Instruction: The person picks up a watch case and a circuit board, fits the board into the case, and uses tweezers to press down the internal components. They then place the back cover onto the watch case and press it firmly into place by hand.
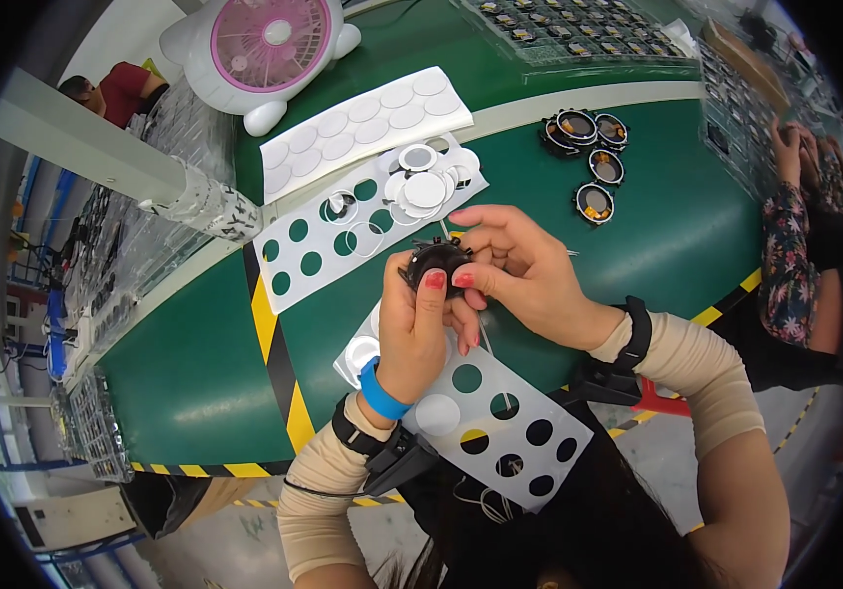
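Observation:
Both hands hold a black round watch case (437, 259) in front of me, above the green table. My left hand (417, 319) grips its left side, thumb on the face. My right hand (524, 260) pinches the right side, its thumb tip beside the left thumb; fingers hide much of the case. Just beyond lies a pile of white round discs (425, 189) on a white sheet with round holes (292, 245). Another holed sheet (559, 432) lies below my hands at the table's near edge, with a thin pale strip or tool (486, 339) over it.
Several round watch parts (594, 202) sit right of centre. A sheet of round stickers (362, 123) lies farther back, near a white and pink fan (269, 44). Clear trays of parts (578, 39) stand at the back. A co-worker's floral sleeve (789, 265) is at right; a post (97, 137) rises left.

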{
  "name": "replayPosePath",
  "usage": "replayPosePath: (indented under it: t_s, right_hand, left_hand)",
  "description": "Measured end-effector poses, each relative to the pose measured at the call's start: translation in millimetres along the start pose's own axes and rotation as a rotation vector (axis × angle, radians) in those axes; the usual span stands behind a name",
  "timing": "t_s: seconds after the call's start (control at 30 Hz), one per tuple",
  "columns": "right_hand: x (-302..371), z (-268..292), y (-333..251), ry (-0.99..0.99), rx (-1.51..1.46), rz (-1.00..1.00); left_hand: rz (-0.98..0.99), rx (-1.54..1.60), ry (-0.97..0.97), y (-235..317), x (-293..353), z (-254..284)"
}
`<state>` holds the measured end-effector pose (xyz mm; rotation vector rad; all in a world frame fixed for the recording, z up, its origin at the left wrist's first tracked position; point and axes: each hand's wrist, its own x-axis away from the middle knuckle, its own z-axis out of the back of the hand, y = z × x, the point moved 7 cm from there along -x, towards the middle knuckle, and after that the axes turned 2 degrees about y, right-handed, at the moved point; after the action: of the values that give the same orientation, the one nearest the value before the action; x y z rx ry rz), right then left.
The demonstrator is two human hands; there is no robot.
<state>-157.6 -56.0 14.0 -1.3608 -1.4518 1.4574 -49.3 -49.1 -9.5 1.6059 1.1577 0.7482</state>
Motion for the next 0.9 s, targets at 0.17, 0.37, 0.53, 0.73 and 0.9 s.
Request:
replayPosePath:
  t_s: [0.17,0.37,0.53,0.73,0.9]
  right_hand:
    - [5.6,1.4,6.2,-0.022,0.123,0.161]
    - [2.1,-2.0,4.1,0.049,0.103,0.130]
    - [1.6,1.3,2.9,-0.004,0.181,0.113]
    - [-7.5,9.3,-2.1,-0.053,0.023,-0.025]
    - [-13.4,17.3,-20.0,-0.216,0.404,0.177]
  left_hand:
    - [-0.007,0.031,0.011,0.7,2.7,-3.0]
    - [-0.021,0.014,0.037,2.2,0.7,-1.1]
    - [-0.017,-0.024,0.035,-0.2,-0.4,0.1]
    - [0.080,0.104,-0.055,0.5,-2.2,-0.7]
    - [0.194,0.123,-0.211,0.1,0.2,-1.6]
